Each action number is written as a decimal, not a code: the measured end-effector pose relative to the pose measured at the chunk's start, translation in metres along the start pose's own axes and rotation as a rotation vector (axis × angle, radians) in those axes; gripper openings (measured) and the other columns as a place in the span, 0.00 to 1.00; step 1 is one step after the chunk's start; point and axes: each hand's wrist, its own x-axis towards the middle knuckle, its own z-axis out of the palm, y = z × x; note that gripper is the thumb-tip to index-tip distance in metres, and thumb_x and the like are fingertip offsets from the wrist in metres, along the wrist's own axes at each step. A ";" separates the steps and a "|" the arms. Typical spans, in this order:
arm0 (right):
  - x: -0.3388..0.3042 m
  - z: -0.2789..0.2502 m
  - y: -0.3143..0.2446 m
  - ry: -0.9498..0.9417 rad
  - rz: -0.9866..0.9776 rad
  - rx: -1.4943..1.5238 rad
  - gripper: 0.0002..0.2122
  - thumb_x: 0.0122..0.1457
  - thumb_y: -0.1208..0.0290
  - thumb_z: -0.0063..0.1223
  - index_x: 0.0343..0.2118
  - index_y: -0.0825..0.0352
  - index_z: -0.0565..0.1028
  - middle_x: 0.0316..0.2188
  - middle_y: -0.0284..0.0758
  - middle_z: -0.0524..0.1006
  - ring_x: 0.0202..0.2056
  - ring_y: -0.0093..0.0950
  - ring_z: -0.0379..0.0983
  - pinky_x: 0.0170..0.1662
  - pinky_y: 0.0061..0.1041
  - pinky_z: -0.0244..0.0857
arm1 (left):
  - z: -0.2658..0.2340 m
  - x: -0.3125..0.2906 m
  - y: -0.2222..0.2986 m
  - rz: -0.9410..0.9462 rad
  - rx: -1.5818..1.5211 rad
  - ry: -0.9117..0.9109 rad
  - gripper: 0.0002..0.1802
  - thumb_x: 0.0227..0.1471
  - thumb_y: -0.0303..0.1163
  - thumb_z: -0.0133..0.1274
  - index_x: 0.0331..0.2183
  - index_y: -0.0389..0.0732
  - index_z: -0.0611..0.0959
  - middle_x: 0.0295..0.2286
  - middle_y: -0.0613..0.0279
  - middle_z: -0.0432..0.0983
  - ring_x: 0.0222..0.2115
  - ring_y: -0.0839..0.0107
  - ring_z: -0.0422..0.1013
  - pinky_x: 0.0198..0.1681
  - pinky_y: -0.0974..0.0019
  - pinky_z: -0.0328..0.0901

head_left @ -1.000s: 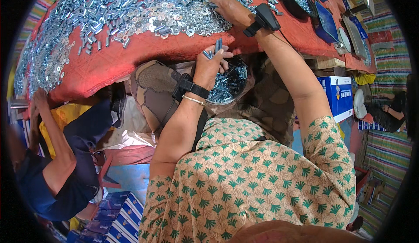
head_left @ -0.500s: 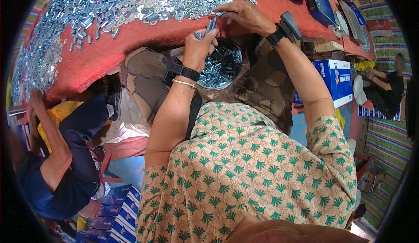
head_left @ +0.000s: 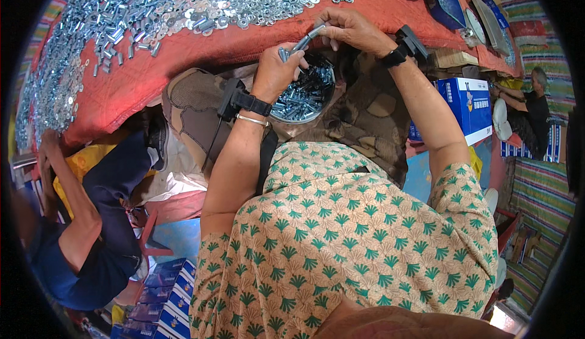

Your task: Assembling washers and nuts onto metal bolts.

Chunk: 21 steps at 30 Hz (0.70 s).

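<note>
Both hands meet just above the round bowl [head_left: 303,95] of bolts. Her left hand [head_left: 277,71] is closed around a small bunch of bolts, heads up, so they stay ready for use. Her right hand [head_left: 350,29] pinches one long bolt [head_left: 304,40] by its far end, seemingly fitting something onto it, though that is too small to tell. Holding it over the bowl means drops land inside. Loose washers and nuts [head_left: 183,4] lie heaped on the red desk [head_left: 201,49] beyond, within easy reach.

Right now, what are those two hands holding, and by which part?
Both grip one small metal bolt: left hand at its lower end, right hand at its upper end.
</note>
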 end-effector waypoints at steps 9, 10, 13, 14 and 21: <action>-0.003 0.009 0.007 -0.012 0.079 0.199 0.05 0.58 0.71 0.52 0.34 0.67 0.73 0.23 0.26 0.72 0.22 0.13 0.66 0.24 0.13 0.62 | 0.001 -0.002 -0.001 -0.054 -0.111 -0.075 0.10 0.56 0.30 0.48 0.37 0.34 0.77 0.26 0.62 0.78 0.18 0.84 0.66 0.19 0.81 0.56; -0.002 0.011 0.008 -0.036 0.104 0.215 0.05 0.59 0.71 0.52 0.34 0.66 0.73 0.23 0.26 0.72 0.23 0.12 0.66 0.24 0.13 0.62 | 0.003 -0.002 -0.001 -0.052 -0.111 -0.075 0.10 0.56 0.30 0.48 0.37 0.34 0.77 0.26 0.62 0.78 0.18 0.84 0.66 0.19 0.81 0.56; -0.007 0.022 0.006 -0.089 0.133 0.241 0.05 0.59 0.71 0.52 0.34 0.67 0.73 0.23 0.26 0.71 0.22 0.12 0.65 0.24 0.13 0.60 | 0.006 -0.007 -0.001 -0.043 -0.169 -0.108 0.11 0.56 0.32 0.49 0.39 0.34 0.76 0.28 0.59 0.78 0.18 0.84 0.67 0.18 0.83 0.54; -0.008 0.024 0.006 -0.091 0.157 0.269 0.06 0.59 0.70 0.52 0.34 0.67 0.73 0.23 0.26 0.71 0.21 0.12 0.64 0.24 0.13 0.59 | 0.006 -0.009 -0.001 -0.046 -0.170 -0.107 0.11 0.56 0.32 0.49 0.39 0.34 0.76 0.28 0.59 0.78 0.18 0.84 0.67 0.18 0.83 0.54; -0.002 0.028 -0.006 -0.102 0.098 0.169 0.07 0.59 0.69 0.52 0.36 0.66 0.75 0.24 0.24 0.72 0.21 0.12 0.65 0.24 0.12 0.59 | -0.002 -0.009 0.002 -0.177 -0.440 -0.109 0.12 0.57 0.36 0.49 0.34 0.36 0.76 0.23 0.60 0.76 0.16 0.84 0.65 0.16 0.82 0.52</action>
